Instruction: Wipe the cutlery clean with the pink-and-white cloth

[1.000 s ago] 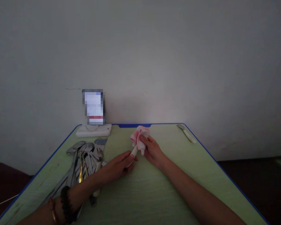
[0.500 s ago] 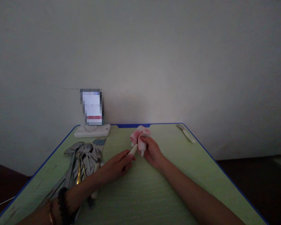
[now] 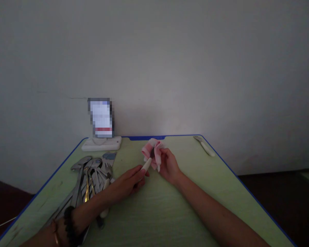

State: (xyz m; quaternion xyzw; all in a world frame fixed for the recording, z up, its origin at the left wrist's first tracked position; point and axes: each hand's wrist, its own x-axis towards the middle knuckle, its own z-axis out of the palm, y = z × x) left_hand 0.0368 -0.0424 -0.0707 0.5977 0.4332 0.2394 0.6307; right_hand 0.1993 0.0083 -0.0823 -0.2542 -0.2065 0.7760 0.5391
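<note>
Because the light reaching my remote screen is dim, I take the pink-and-white cloth (image 3: 158, 154) as my landmark, bunched over the far half of the green table (image 3: 149, 212). To the left of the cloth and nearer me, my left hand (image 3: 132, 178) has its fingers wrapped round the pale-handled utensil (image 3: 146, 165), whose dark head sits among the cloth's folds; I can't fairly say whether that is a spoon's bowl. At the cloth's right side, my right hand (image 3: 172, 168) pinches the fabric between thumb and fingers. Those loose folds are what I'd watch — if the pinch slackened, I judge the cloth could slide off the head, and a weak hold on the handle could let the utensil twist. Left of the cloth and nearer me lies the utensil pile (image 3: 80, 181), with my left forearm crossing over it; were that arm to dip, the black bracelet (image 3: 70, 224) might snag a handle and drag the pile. Right of the cloth, by the table's edge, rests a white-handled piece (image 3: 205, 147) — a wide swing of my right arm could knock it off.
</note>
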